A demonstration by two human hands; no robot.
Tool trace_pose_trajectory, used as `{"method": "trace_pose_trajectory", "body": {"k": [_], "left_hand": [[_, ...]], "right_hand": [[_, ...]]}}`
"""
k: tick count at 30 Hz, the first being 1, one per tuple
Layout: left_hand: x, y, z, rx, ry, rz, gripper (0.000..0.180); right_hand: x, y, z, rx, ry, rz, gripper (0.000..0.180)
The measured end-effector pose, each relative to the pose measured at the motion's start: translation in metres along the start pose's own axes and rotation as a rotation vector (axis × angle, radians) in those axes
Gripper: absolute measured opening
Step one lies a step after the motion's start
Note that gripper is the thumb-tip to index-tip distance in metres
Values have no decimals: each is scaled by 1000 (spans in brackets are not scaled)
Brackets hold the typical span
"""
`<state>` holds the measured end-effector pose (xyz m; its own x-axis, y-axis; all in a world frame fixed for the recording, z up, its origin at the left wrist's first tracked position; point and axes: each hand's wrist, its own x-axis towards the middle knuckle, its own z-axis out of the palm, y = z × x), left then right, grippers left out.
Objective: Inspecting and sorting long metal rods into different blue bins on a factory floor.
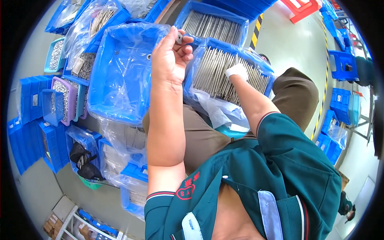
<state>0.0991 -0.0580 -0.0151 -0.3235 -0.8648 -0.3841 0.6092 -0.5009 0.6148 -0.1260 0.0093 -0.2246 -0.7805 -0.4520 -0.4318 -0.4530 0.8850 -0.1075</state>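
Note:
My left hand (173, 56) is raised over the right edge of a blue bin (98, 76) lined with clear plastic. Between its thumb and curled fingers is a small round grey metal piece (179, 39) with a hole in it. A small metal ring (149, 57) rests on the plastic lining close by. On the right, my right hand (237, 72), in a white glove, reaches into a lined blue bin packed with thin metal rods (216, 74). Its fingers are closed around a rod (236, 59) whose end sticks up past them.
Beyond the rods stands another blue bin of rods (212, 26). Stacked at left are a purple basket of small metal parts (66, 90), a teal basket (56, 54) and several blue crates. A black bag (86, 162) lies lower left. Yellow-black tape (256, 32) marks the floor.

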Motion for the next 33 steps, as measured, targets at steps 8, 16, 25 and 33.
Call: {"method": "trace_pose_trajectory", "body": {"k": [8, 16, 25, 33], "left_hand": [[3, -7, 9, 35, -10, -45, 26], [4, 1, -4, 19, 32, -26, 24], [9, -1, 6, 21, -5, -25, 25], [8, -29, 5, 201, 89, -61, 26]], "right_hand": [[29, -6, 16, -76, 122, 90, 22], [16, -9, 5, -52, 20, 22, 26], [58, 49, 9, 108, 35, -139, 29], [6, 66, -42, 2021, -1018, 361, 30]]}}
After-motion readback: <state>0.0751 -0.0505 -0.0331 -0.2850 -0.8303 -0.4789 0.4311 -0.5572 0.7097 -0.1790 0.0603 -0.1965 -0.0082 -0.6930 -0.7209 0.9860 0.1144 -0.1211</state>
